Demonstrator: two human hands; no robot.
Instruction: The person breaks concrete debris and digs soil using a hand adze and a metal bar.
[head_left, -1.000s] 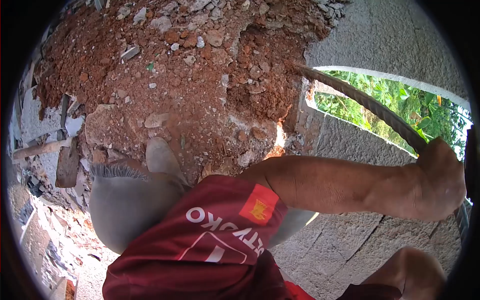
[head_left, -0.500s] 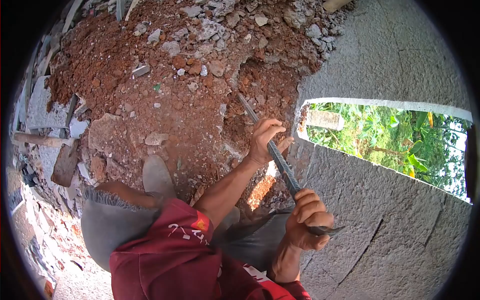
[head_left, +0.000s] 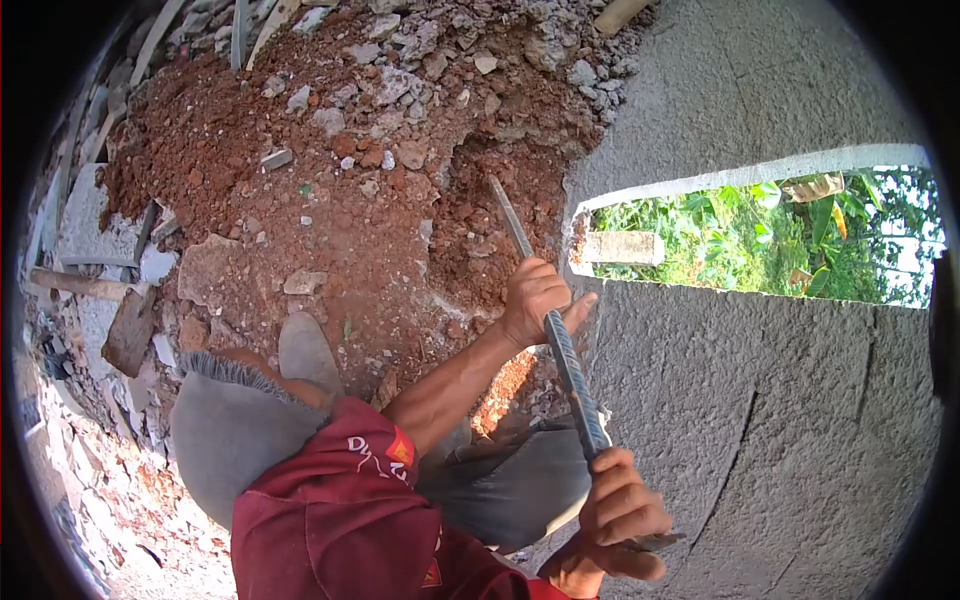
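A long ribbed steel crowbar (head_left: 575, 385) runs at a slant from the dug hollow to my lower right. My left hand (head_left: 538, 303) wraps round its middle, thumb pointing out to the right. Farther down, my right hand (head_left: 622, 505) grips it near the lower end, where a dark flattened tip sticks out past the palm. The bar's narrow far end overlaps the hollow (head_left: 475, 235) in the reddish soil, beside the rough wall.
Rough grey wall (head_left: 700, 400) fills the right side, with an opening onto green plants. A hoe (head_left: 128, 325) lies at left among rubble. Broken concrete (head_left: 400, 85) and stones cover the soil at the top. My shoe (head_left: 308, 350) stands on the dirt.
The crowbar's far end has moved right and slightly up in the view, over the hollow. My right hand has come lower, and the bar lies at a steeper slant. Both hands keep their grip.
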